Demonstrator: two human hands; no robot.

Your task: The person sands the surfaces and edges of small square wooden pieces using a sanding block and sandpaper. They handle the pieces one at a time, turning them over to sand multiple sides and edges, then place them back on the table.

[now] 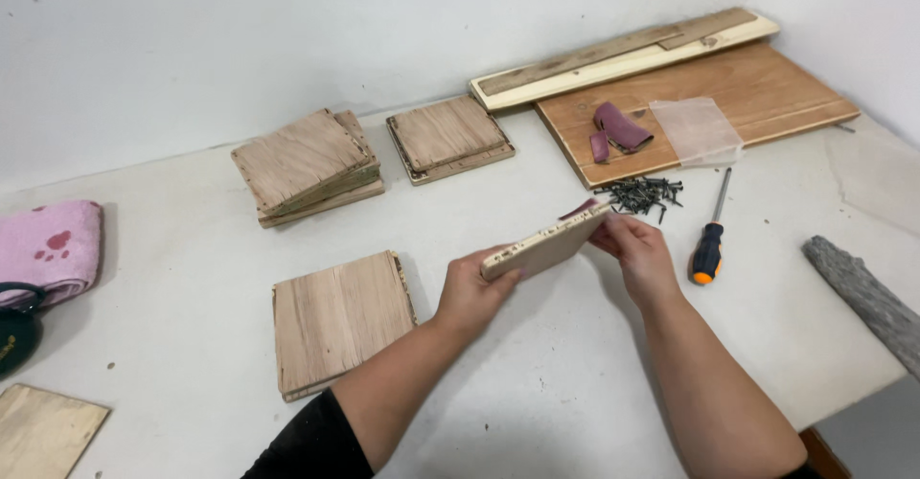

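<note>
I grip a thin wooden panel (546,241) edge-up between my left hand (470,292) and right hand (640,254), above the white bench (537,383) by the wall.

Both hands (556,268) grip wooden square (546,242) edge-on above table (575,383); screwdriver (711,238) beside.

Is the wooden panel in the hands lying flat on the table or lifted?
Lifted: both the left hand and right hand hold the wooden panel tilted above the table.

Square plywood panel (544,242): pale, thin, held edge-on and tilted, raised above the surface; small holes along the visible edge; dark red scrap pressed at its far end
</note>
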